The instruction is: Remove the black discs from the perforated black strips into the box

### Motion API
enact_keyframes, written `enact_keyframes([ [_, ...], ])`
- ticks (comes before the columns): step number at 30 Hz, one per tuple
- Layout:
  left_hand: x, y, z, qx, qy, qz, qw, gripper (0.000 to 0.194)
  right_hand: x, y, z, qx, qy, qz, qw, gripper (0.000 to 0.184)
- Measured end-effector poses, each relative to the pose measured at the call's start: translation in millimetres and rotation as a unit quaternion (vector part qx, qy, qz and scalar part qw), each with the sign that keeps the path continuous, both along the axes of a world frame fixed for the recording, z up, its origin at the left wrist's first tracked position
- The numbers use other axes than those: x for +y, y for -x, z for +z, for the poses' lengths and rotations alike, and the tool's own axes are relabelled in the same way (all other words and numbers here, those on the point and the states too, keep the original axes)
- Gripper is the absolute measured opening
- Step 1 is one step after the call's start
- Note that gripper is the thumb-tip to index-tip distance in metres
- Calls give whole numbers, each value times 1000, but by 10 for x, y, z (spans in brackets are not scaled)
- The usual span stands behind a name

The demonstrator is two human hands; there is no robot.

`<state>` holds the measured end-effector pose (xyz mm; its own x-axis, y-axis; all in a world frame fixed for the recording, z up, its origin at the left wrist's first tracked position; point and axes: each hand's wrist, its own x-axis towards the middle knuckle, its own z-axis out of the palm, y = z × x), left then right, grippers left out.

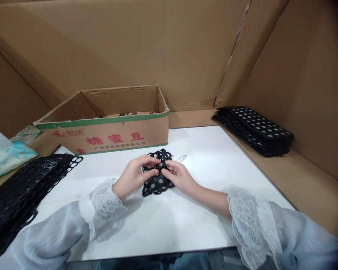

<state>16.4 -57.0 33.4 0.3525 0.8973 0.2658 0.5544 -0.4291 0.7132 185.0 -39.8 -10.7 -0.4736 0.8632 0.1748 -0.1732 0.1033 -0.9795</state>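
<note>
Between both hands, over the white board, is a small piece of black fabric full of round holes (157,184). My left hand (139,173) pinches it from the left with thumb and forefinger. From the right, my right hand (178,175) grips the same piece, its fingertips close to those of my left hand. The middle of the fabric is partly covered by my fingers. Just behind my right hand lies a small pale, clear-looking tool with a pointed tip (181,158); its kind is hard to make out.
An open cardboard box (101,133) with black scraps inside stands at the back left. Black holed fabric (19,191) is heaped at the left, beside a blue-green soft packet (12,157). Stacked black dotted pieces (256,129) lie at the right. Cardboard walls (129,45) enclose the white board (169,225).
</note>
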Motion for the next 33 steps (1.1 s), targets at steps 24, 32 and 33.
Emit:
enact_keyframes([
  [24,41,-13,34,-57,124,6,991,20,-28,-29,39,-135,-112,-4,984,18],
  [32,193,47,337,-33,30,96,994,23,37,-2,98,-85,-104,0,991,17],
  [33,216,15,384,-13,-6,97,995,21,56,-3,107,-75,-102,-10,992,17],
])
